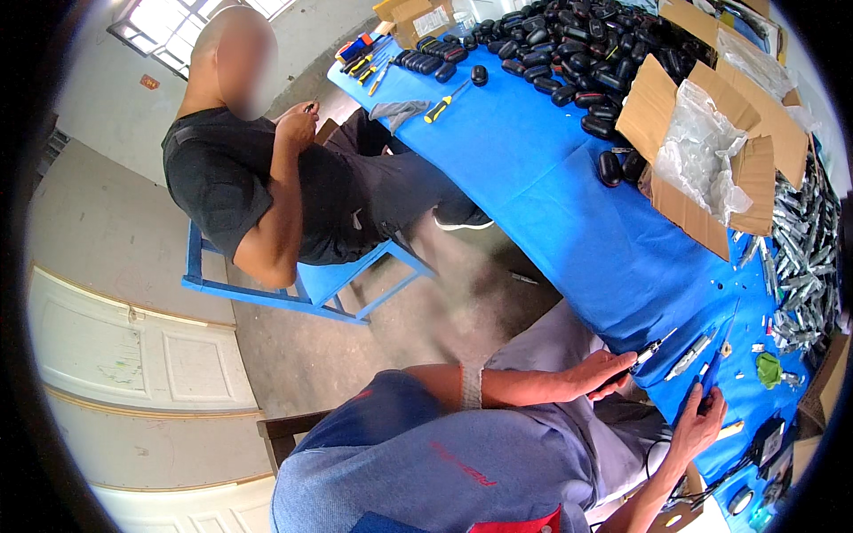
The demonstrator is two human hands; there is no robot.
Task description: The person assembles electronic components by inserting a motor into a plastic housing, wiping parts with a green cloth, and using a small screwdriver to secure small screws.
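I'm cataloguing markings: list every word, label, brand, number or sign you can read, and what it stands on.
No text can be quoted.
Red lettering on the blue shirt: too small.
White label on the far cardboard box: too small.
Red sign on the wall: too blurred.

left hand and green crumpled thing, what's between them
Head view, left hand to green crumpled thing: a slim silver piece, a blue tool at the right hand, small bits.

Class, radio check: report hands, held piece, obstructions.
Left hand holding silver-tipped piece. Right hand curled, grip unclear. Slim silver part close by on blue cloth.
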